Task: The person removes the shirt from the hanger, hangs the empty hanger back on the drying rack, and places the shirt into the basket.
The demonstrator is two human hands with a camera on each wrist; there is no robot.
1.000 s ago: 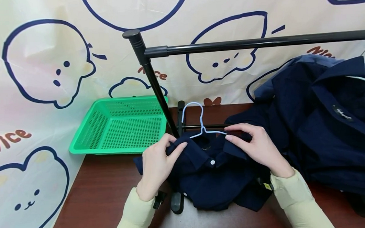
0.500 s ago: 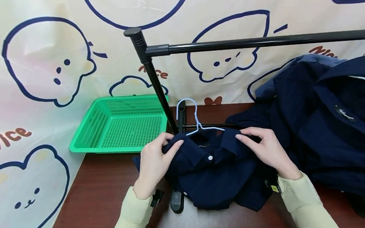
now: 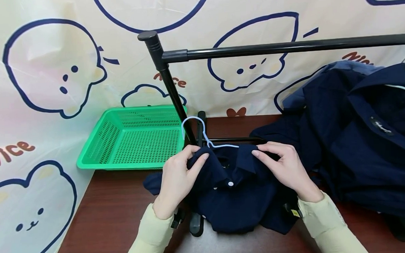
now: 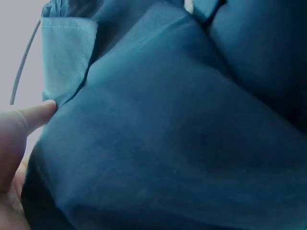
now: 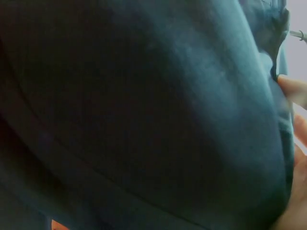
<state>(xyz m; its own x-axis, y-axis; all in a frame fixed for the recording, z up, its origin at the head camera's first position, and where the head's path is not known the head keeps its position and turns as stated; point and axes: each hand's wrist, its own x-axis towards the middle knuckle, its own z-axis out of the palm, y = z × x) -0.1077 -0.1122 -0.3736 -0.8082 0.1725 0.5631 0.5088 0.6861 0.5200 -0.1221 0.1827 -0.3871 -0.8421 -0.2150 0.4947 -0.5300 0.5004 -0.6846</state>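
Observation:
A navy collared shirt [image 3: 234, 205] with white buttons is held up over the table in the head view. A light blue hanger [image 3: 207, 135] sits inside it, its hook and part of its arms rising out of the neck; the rest is hidden by cloth. My left hand [image 3: 177, 179] pinches the shirt at the shoulder beside the collar, thumb in front. On the other side my right hand [image 3: 288, 168] pinches the opposite shoulder the same way. Dark shirt cloth [image 4: 158, 124] fills most of the left wrist view, and the thumb [image 4: 41, 115] presses it near the collar point.
A black clothes rack [image 3: 270, 48] stands over the brown table [image 3: 101, 219], its post just behind the shirt. At the back left is a green perforated basket [image 3: 87, 159]. More navy garments [image 3: 358, 149] hang at the right, one on a pale hanger [image 3: 401, 88].
The hanger hook has shifted left and tilted, now overlapping the rack post. My right hand moved outward, then back inward. Both hands keep their pinch on the shirt.

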